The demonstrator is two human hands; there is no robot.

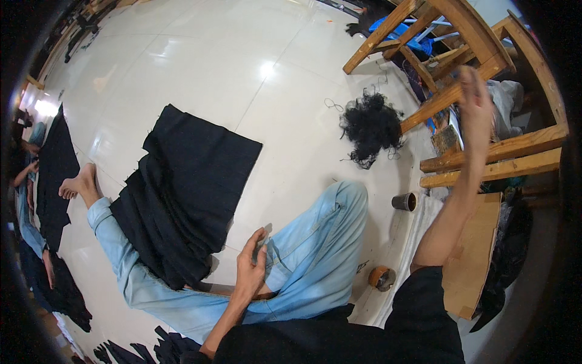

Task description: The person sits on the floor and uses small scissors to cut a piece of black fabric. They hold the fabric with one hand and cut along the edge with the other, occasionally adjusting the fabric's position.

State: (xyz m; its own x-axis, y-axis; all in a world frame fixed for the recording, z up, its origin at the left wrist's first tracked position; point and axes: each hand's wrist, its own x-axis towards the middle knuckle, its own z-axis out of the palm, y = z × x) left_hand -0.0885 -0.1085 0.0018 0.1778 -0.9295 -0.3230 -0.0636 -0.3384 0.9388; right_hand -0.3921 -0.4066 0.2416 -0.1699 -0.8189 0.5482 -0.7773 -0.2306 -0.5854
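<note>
My left hand [251,267] is above my lap, by my bent knee in light blue jeans. Its thumb and fingers are apart, and I make out nothing held between them. Stretched out to the right, my right hand [476,100] is raised in front of the wooden stool [451,97]. Motion smears its fingers, so whether it holds anything is unclear. A stack of black cloth pieces [188,176] lies on the floor and partly over my outstretched leg. Some layers are fanned and rumpled at the near left.
A heap of black thread scraps [371,128] lies beside the stool. Near my right arm are a small dark cup [404,202], a round tin [382,278] and a cardboard sheet [476,255]. At far left, another person's hand [48,270] is over black cloth [57,297].
</note>
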